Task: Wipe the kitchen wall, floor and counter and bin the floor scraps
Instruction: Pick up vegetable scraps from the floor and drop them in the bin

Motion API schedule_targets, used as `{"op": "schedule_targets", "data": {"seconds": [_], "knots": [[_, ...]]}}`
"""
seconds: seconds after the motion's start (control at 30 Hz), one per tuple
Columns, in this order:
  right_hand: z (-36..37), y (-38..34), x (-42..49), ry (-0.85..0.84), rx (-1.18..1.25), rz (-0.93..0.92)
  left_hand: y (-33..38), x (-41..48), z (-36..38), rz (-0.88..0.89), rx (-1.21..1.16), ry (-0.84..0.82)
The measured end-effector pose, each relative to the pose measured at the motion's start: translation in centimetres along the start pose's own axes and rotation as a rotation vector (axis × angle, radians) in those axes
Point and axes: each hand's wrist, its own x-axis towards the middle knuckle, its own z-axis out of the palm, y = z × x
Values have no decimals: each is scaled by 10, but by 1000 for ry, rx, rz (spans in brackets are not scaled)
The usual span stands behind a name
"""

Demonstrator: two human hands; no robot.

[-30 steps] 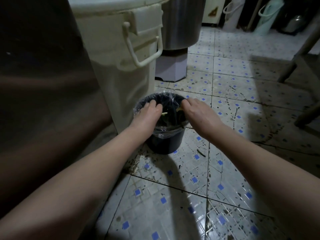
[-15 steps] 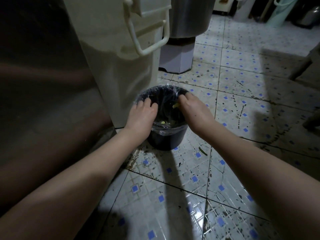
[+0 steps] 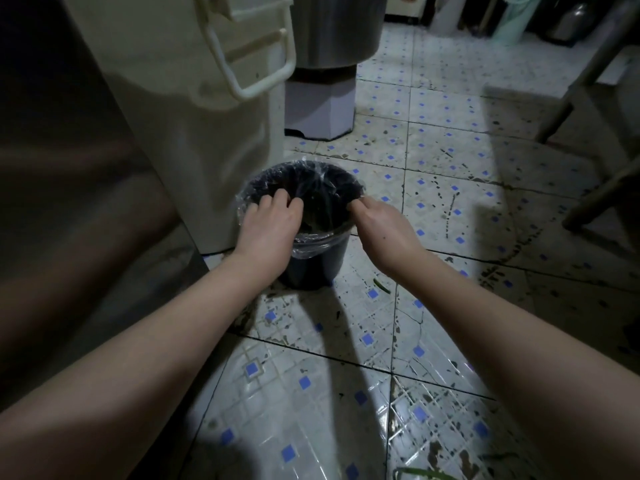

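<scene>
A tall cream tub (image 3: 194, 140) stands just beyond the left hand (image 3: 268, 230) and to its left, with a looped handle (image 3: 256, 64) hanging on its side. Farther beyond both hands, a steel drum (image 3: 336, 29) sits on a pale six-sided stand (image 3: 320, 109). Well to the right of the right hand (image 3: 381, 226), slanted furniture legs (image 3: 568, 109) rise out of view. A pale green container (image 3: 509, 19) stands far beyond them.

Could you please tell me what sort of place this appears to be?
Most likely a working kitchen, perhaps a commercial one: a large cream tub stands beside a steel vat on a stand, and the stained tile floor carries green scraps near a small lined bin.
</scene>
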Motion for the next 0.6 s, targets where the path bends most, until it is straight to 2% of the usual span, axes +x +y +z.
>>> {"op": "schedule_targets", "data": {"seconds": [0.33,0.6], "knots": [[19,39,-56,-69,-74,87,53,3,2,149,14,12],[36,77,-103,-120,-77,194,100,7,29,282,2,-50]]}}
